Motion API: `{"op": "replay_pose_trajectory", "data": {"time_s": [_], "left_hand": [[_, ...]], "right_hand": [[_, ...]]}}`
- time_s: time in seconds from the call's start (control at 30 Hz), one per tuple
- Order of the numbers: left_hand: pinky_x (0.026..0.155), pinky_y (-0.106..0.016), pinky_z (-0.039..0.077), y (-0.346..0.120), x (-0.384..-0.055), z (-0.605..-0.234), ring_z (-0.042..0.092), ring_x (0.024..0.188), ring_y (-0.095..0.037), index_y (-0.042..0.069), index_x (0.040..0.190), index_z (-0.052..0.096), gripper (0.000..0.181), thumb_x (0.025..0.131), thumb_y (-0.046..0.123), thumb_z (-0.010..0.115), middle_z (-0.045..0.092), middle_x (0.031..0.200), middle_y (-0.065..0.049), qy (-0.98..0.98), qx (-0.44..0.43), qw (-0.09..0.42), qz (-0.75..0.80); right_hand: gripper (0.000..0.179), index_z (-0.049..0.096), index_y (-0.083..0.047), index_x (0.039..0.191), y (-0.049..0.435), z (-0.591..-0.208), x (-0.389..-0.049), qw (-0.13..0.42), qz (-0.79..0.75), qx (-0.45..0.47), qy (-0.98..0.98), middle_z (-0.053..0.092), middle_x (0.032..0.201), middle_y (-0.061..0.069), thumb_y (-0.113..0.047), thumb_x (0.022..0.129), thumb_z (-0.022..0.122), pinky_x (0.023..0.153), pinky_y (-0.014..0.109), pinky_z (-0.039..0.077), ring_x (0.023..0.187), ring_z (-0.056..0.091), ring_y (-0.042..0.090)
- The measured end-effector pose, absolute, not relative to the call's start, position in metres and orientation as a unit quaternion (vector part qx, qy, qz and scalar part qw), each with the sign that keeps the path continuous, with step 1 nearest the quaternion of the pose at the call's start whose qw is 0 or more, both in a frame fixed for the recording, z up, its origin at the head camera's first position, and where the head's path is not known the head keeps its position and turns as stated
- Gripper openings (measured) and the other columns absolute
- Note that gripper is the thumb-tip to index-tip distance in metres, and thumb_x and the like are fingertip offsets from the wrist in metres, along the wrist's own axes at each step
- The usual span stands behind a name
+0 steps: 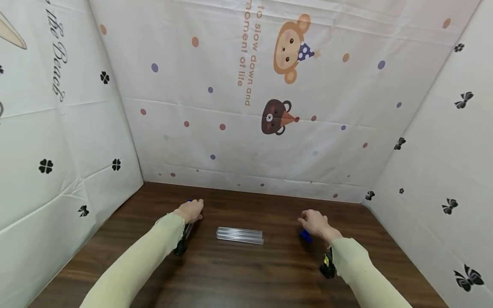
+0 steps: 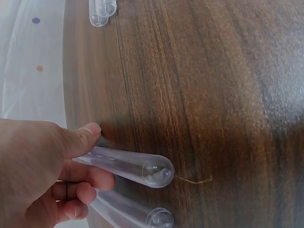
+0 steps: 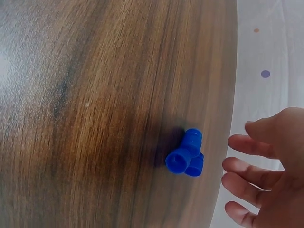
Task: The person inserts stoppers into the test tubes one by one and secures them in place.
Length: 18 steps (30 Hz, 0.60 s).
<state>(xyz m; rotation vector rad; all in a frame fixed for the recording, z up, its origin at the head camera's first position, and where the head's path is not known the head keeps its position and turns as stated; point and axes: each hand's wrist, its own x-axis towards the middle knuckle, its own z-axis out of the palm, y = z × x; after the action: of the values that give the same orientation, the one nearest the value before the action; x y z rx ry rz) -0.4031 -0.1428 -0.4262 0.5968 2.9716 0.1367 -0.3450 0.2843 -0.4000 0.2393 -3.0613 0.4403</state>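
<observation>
My left hand [image 1: 191,211] is at the left of the table, thumb on one side and fingers on the other, holding a clear plastic test tube [image 2: 135,166] with a rounded end. A second test tube [image 2: 133,209] lies beside it, partly behind the curled fingers. A bit of blue [image 1: 190,200] shows just beyond the hand in the head view. On the right side, my right hand [image 1: 316,223] hovers with loosely bent fingers and nothing in them. Small blue caps [image 3: 183,154] lie clustered on the table close to that hand.
Between the hands, several clear test tubes [image 1: 239,235] lie side by side on the brown wooden table [image 1: 239,273]. White printed sheets [image 1: 231,141] hang behind the table and along both sides. Dark wrist devices [image 1: 327,265] are strapped beneath the forearms.
</observation>
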Motion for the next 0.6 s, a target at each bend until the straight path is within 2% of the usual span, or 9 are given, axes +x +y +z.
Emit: {"op": "replay_pose_trajectory", "data": {"time_s": [0.13, 0.27, 0.47, 0.6], "left_hand": [[0.096, -0.05, 0.049, -0.142, -0.402, -0.424, 0.056, 0.118, -0.042, -0.014, 0.138, 0.038, 0.055, 0.096, 0.015, 0.059, 0.049, 0.135, -0.033, 0.978, 0.194, 0.056, 0.047], [0.094, -0.05, 0.05, -0.141, -0.398, -0.418, 0.057, 0.116, -0.042, -0.014, 0.138, 0.039, 0.054, 0.097, 0.017, 0.057, 0.05, 0.134, -0.033, 0.98, 0.192, 0.047, 0.035], [0.079, -0.049, 0.055, -0.13, -0.397, -0.413, 0.063, 0.101, -0.039, -0.005, 0.134, 0.048, 0.045, 0.097, 0.02, 0.057, 0.06, 0.121, -0.026, 0.981, 0.193, -0.016, 0.013], [0.082, -0.049, 0.053, -0.113, -0.393, -0.41, 0.06, 0.105, -0.039, -0.002, 0.127, 0.053, 0.035, 0.098, 0.017, 0.056, 0.062, 0.115, -0.023, 0.97, 0.233, -0.04, 0.051]], "right_hand": [[0.014, 0.067, -0.006, 0.09, 0.286, -0.399, -0.343, 0.003, 0.14, 0.078, -0.987, 0.065, 0.08, 0.004, -0.019, 0.093, 0.062, 0.07, 0.045, 0.045, 0.07, 0.057, 0.017], [0.015, 0.067, -0.005, 0.087, 0.287, -0.397, -0.342, -0.025, 0.153, 0.074, -0.985, 0.064, 0.077, 0.005, -0.019, 0.09, 0.066, 0.063, 0.037, 0.046, 0.065, 0.055, 0.016], [0.018, 0.067, -0.002, 0.089, 0.29, -0.399, -0.344, -0.051, 0.159, 0.077, -0.983, 0.065, 0.079, 0.006, -0.02, 0.087, 0.07, 0.061, 0.031, 0.048, 0.066, 0.055, 0.016], [0.018, 0.067, -0.003, 0.089, 0.292, -0.402, -0.344, -0.063, 0.156, 0.069, -0.983, 0.064, 0.079, 0.006, -0.02, 0.086, 0.072, 0.062, 0.031, 0.048, 0.067, 0.055, 0.015]]}}
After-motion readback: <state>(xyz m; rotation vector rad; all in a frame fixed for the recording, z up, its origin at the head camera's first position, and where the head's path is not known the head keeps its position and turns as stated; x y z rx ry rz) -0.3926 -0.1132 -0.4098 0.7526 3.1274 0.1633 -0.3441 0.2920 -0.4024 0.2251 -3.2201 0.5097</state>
